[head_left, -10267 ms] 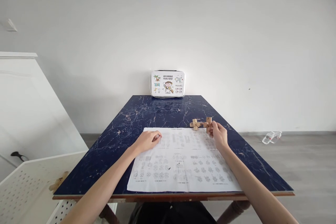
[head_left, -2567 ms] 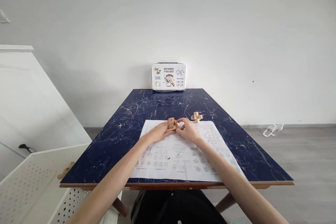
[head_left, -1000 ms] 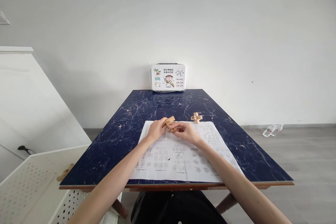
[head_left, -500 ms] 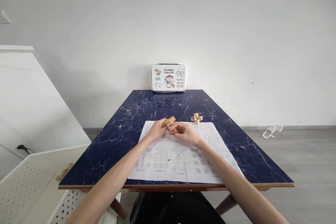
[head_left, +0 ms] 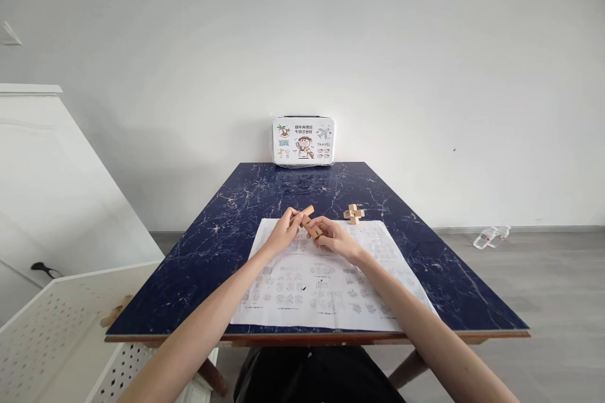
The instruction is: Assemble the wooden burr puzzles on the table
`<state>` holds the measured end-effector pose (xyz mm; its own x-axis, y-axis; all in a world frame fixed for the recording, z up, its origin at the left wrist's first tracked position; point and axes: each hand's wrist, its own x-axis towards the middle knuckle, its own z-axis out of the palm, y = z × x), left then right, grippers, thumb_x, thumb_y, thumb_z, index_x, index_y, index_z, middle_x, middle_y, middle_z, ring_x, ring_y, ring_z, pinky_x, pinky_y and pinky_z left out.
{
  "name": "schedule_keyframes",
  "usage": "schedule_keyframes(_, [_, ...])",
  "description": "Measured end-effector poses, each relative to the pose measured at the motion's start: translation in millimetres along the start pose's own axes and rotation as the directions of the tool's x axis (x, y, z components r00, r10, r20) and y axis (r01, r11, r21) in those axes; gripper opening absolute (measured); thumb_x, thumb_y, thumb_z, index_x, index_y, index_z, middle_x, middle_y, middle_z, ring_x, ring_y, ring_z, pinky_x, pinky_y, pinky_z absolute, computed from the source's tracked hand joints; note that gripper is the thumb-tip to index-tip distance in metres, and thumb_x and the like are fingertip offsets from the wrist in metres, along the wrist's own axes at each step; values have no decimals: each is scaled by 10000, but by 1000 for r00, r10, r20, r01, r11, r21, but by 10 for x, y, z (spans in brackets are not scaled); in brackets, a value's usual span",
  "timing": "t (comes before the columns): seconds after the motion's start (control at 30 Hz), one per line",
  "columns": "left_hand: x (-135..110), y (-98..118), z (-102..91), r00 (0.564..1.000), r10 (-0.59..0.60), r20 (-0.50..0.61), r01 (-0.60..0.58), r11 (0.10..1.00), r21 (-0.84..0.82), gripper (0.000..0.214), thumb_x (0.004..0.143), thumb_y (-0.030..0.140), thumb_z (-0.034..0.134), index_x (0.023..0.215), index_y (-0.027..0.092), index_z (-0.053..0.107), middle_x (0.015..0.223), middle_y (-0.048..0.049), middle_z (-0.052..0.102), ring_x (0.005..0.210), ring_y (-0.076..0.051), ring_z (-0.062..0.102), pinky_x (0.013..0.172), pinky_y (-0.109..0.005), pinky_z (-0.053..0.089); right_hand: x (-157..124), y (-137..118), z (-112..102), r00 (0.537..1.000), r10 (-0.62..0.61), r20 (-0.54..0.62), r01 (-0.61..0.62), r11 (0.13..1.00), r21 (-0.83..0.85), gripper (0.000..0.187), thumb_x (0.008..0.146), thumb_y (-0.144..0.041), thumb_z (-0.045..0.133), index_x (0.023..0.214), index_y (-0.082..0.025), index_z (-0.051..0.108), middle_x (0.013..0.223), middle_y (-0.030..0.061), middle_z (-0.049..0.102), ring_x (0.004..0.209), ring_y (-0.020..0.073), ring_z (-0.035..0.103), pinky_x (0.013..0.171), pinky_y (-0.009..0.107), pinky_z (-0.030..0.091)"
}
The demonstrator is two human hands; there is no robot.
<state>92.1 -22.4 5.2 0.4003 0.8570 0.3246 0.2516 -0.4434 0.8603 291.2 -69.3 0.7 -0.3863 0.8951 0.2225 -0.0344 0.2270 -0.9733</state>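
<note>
Between my two hands, above the far edge of a printed instruction sheet [head_left: 302, 289], are notched wooden puzzle pieces [head_left: 312, 228], set crosswise against each other. One bar faces up with a dark mark on it. My left hand [head_left: 284, 230] is closed on the left end of the pieces, thumb and fingers pinching. My right hand [head_left: 333, 238] grips the marked bar from the right, its fingertips partly hiding it. How far the pieces interlock I cannot tell. An assembled wooden cross-shaped puzzle [head_left: 354, 214] stands by the sheet's far right edge, apart from my hands.
The blue marbled table [head_left: 203, 264] bears a white cartoon-printed case [head_left: 303, 141] at its back, against the wall. Left of the table is a white perforated basket [head_left: 51, 321] with wooden pieces [head_left: 113, 313] in it. A clear plastic item [head_left: 490, 237] lies on the floor at right.
The wooden pieces have been turned in my hands, so a bar with a dark mark now faces up. My left fingers have shifted upward over the pieces. The cross-shaped puzzle stays put.
</note>
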Motion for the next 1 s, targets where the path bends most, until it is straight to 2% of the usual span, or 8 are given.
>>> schedule_keyframes(0.1, [5,-1,-15,998,30,-57,-26,997,67,339,1027,534,438,909,219,476,796,-7,629,703,-158,589,653,-277,442,-17,-38,33,998,11,65,-10,1000,-8,344,811,-258,614,1153,-239,580,1042,62,693,711,149,602,550,254,462])
schedule_keyframes(0.17, [6,2,-18,997,49,-66,-43,995,93,347,1035,532,419,896,219,473,837,-19,658,750,-169,615,690,-285,457,-22,-56,51,998,2,67,-1,1000,-21,311,877,-357,615,1160,-233,590,1059,77,704,711,150,604,538,250,458])
schedule_keyframes(0.33, [7,-3,-11,993,100,-59,-92,987,132,341,1044,511,416,897,212,492,852,-23,671,746,-171,619,681,-277,437,-5,-18,61,1000,-23,18,24,995,-93,376,913,-574,610,991,-209,651,918,61,723,553,104,480,491,250,392])
schedule_keyframes(0.47, [15,-5,-22,992,108,-65,-94,979,182,343,1044,503,416,900,207,515,802,-7,641,669,-155,573,630,-264,390,7,15,57,1000,-21,14,22,994,-110,410,889,-600,646,969,-201,691,817,48,719,480,87,388,460,259,314])
schedule_keyframes(0.7, [38,-49,-27,991,110,-82,-85,962,260,340,1044,489,413,899,211,545,757,9,658,612,-150,557,594,-260,356,13,15,58,1000,-11,-6,10,992,-129,418,880,-607,656,965,-200,702,787,40,721,471,88,378,462,258,295])
schedule_keyframes(0.9, [33,-60,24,984,65,-167,-12,954,301,321,1023,483,447,888,215,562,817,-14,710,679,-176,626,619,-267,389,23,19,62,1000,-1,-20,-2,988,-152,425,877,-610,657,970,-199,716,791,51,732,468,87,362,450,256,277])
schedule_keyframes(1.0, [18,-21,16,986,68,-150,-25,961,274,321,1023,492,441,892,218,546,825,-16,708,710,-181,640,637,-266,412,14,15,62,1000,4,-18,-6,988,-156,426,871,-612,665,976,-204,728,789,49,736,460,84,353,442,256,269])
